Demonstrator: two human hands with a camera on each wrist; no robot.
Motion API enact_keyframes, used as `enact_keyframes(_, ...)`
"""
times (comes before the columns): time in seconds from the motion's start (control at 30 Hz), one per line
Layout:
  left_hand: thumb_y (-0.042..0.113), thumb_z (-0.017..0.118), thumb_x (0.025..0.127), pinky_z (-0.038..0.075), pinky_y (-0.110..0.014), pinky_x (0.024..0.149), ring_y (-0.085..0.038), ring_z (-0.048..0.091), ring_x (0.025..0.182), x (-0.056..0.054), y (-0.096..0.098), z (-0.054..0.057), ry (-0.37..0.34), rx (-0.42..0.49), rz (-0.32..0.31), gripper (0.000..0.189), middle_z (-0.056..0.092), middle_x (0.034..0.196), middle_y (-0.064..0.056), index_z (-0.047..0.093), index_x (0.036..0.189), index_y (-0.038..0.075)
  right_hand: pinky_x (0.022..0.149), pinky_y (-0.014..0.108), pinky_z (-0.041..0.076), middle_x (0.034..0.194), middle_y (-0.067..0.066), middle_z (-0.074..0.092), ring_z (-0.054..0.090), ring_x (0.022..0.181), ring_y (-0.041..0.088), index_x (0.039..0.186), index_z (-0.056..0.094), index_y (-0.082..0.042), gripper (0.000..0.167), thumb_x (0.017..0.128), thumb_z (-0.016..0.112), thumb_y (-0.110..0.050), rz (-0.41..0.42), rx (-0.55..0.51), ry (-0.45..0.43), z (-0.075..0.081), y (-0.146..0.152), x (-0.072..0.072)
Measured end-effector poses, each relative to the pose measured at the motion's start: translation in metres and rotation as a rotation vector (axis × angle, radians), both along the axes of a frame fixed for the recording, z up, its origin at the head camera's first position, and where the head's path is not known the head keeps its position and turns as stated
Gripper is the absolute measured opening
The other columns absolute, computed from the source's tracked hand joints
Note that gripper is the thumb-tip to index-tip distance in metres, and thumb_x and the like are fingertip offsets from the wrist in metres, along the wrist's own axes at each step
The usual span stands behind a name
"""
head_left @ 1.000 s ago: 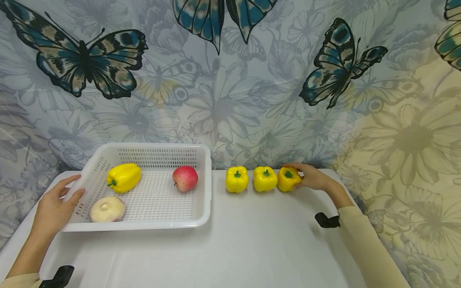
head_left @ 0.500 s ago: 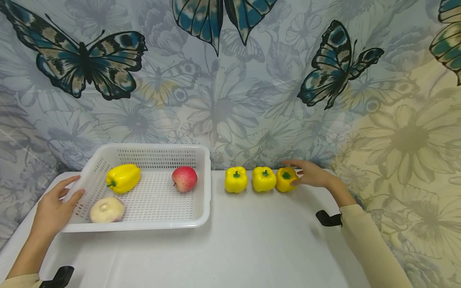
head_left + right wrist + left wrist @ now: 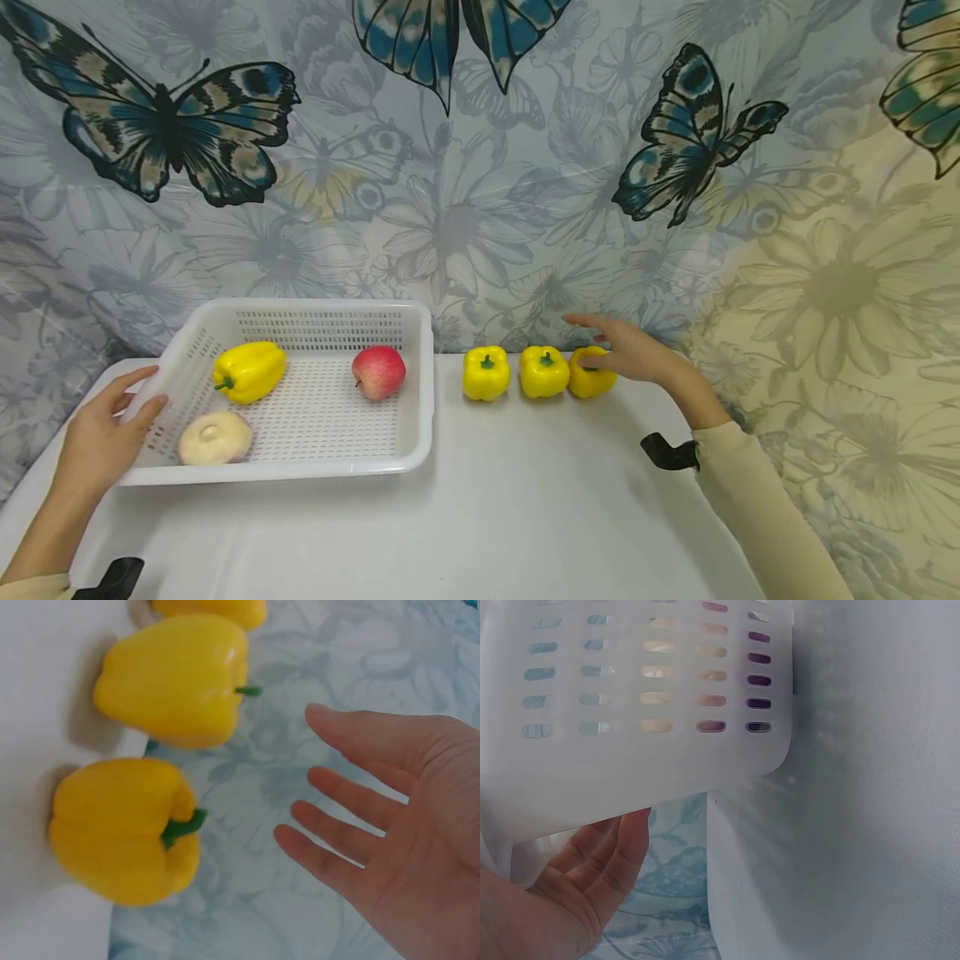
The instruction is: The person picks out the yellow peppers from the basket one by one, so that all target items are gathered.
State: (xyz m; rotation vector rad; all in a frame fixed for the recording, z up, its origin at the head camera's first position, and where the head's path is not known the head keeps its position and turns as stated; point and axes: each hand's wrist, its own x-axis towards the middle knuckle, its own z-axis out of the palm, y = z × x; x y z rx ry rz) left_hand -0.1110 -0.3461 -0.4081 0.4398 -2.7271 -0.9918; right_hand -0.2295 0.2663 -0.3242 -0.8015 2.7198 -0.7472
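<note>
My left hand (image 3: pixel 97 437) grips the left rim of a white perforated plastic basket (image 3: pixel 300 477); in the left wrist view its fingers (image 3: pixel 619 859) curl at the rim. Three yellow bell peppers stand in a row on the table: a left one (image 3: pixel 486 377), a middle one (image 3: pixel 544 375) and a right one (image 3: pixel 594 385). My right hand (image 3: pixel 637 357) hovers over the right pepper, partly covering it in the head view. The right wrist view shows that hand's fingers (image 3: pixel 341 844) spread, apart from the peppers, holding nothing.
Inside the basket lie a yellow bell pepper (image 3: pixel 249 372), a red apple (image 3: pixel 378 372) and a pale round vegetable (image 3: pixel 216 438) with a purplish edge. A patterned butterfly cloth (image 3: pixel 465 208) hangs right behind the white table (image 3: pixel 480 517).
My right hand has let go of the right pepper, opened, and risen up and left above it. The pepper stays beside the middle one. My left hand keeps its place on the basket.
</note>
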Motion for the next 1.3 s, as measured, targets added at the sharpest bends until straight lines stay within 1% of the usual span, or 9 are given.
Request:
enact_keyframes(0.07, 0.021, 0.051, 0.102, 0.050, -0.055, 0.063, -0.059, 0.052, 0.102, 0.000, 0.000, 0.000, 0.003, -0.001, 0.001, 0.056, 0.045, 0.126, -0.044, 0.032, 0.150, 0.000, 0.102, 0.058, 0.038, 0.151, 0.023, 0.038, 0.042, 0.132, 0.044, 0.148, 0.037, 0.000, 0.064, 0.091, 0.066, -0.004, 0.004, -0.001, 0.016, 0.004, -0.007, 0.001)
enact_keyframes(0.27, 0.020, 0.050, 0.102, 0.049, -0.061, 0.068, -0.060, 0.051, 0.104, 0.001, 0.000, -0.001, 0.000, -0.011, 0.002, 0.056, 0.044, 0.126, -0.044, 0.031, 0.150, 0.000, 0.099, 0.055, 0.043, 0.149, 0.019, 0.042, 0.049, 0.126, 0.042, 0.147, 0.041, -0.003, 0.062, 0.092, 0.069, -0.010, 0.024, 0.027, 0.078, 0.013, -0.029, 0.002)
enact_keyframes(0.4, 0.020, 0.051, 0.102, 0.049, -0.062, 0.069, -0.059, 0.052, 0.103, 0.000, 0.001, -0.001, 0.002, -0.019, 0.000, 0.056, 0.045, 0.125, -0.044, 0.031, 0.150, -0.001, 0.098, 0.053, 0.044, 0.148, 0.016, 0.045, 0.050, 0.126, 0.038, 0.146, 0.043, -0.005, 0.061, 0.091, 0.069, -0.010, 0.057, 0.031, 0.107, 0.019, -0.044, 0.002)
enact_keyframes(0.57, 0.019, 0.051, 0.102, 0.051, -0.056, 0.064, -0.058, 0.054, 0.099, 0.000, 0.000, 0.000, 0.006, -0.020, -0.005, 0.056, 0.046, 0.123, -0.043, 0.032, 0.150, -0.001, 0.101, 0.051, 0.043, 0.148, 0.012, 0.046, 0.050, 0.127, 0.034, 0.146, 0.044, -0.007, 0.059, 0.092, 0.069, -0.012, 0.102, 0.016, 0.112, 0.027, -0.065, 0.004)
enact_keyframes(0.67, 0.019, 0.052, 0.101, 0.052, -0.054, 0.062, -0.057, 0.055, 0.097, 0.000, 0.000, 0.001, 0.011, -0.019, -0.009, 0.056, 0.047, 0.123, -0.043, 0.032, 0.150, -0.001, 0.102, 0.051, 0.042, 0.148, 0.011, 0.046, 0.050, 0.127, 0.035, 0.146, 0.044, -0.007, 0.059, 0.092, 0.069, -0.011, 0.119, 0.012, 0.119, 0.028, -0.077, 0.004)
enact_keyframes(0.87, 0.019, 0.051, 0.102, 0.050, -0.057, 0.065, -0.058, 0.054, 0.100, 0.000, -0.001, 0.001, 0.006, -0.013, -0.008, 0.056, 0.046, 0.124, -0.044, 0.032, 0.150, -0.001, 0.101, 0.052, 0.042, 0.149, 0.010, 0.046, 0.051, 0.126, 0.037, 0.146, 0.044, -0.009, 0.059, 0.092, 0.068, -0.010, 0.136, -0.011, 0.124, 0.028, -0.101, -0.001)
enact_keyframes(1.03, 0.019, 0.052, 0.102, 0.050, -0.057, 0.065, -0.057, 0.054, 0.098, -0.001, -0.001, 0.001, 0.007, -0.016, -0.009, 0.056, 0.046, 0.124, -0.043, 0.032, 0.150, -0.001, 0.102, 0.048, 0.043, 0.148, 0.007, 0.047, 0.049, 0.128, 0.031, 0.145, 0.046, -0.008, 0.058, 0.092, 0.069, -0.011, 0.163, -0.040, 0.118, 0.029, -0.124, -0.004)
enact_keyframes(1.17, 0.020, 0.051, 0.102, 0.049, -0.062, 0.070, -0.058, 0.053, 0.101, -0.001, 0.000, 0.001, -0.004, -0.006, -0.006, 0.057, 0.045, 0.126, -0.044, 0.031, 0.150, 0.000, 0.104, 0.045, 0.042, 0.147, 0.006, 0.047, 0.049, 0.128, 0.027, 0.144, 0.048, -0.009, 0.057, 0.091, 0.069, -0.012, 0.190, -0.031, 0.119, 0.029, -0.141, -0.005)
enact_keyframes(1.3, 0.021, 0.051, 0.102, 0.048, -0.063, 0.073, -0.059, 0.051, 0.104, 0.000, 0.000, 0.000, -0.012, -0.002, 0.003, 0.057, 0.044, 0.127, -0.043, 0.030, 0.151, 0.000, 0.107, 0.041, 0.040, 0.147, 0.004, 0.048, 0.046, 0.132, 0.025, 0.143, 0.049, -0.011, 0.055, 0.092, 0.069, -0.012, 0.221, -0.008, 0.124, 0.030, -0.156, -0.007)
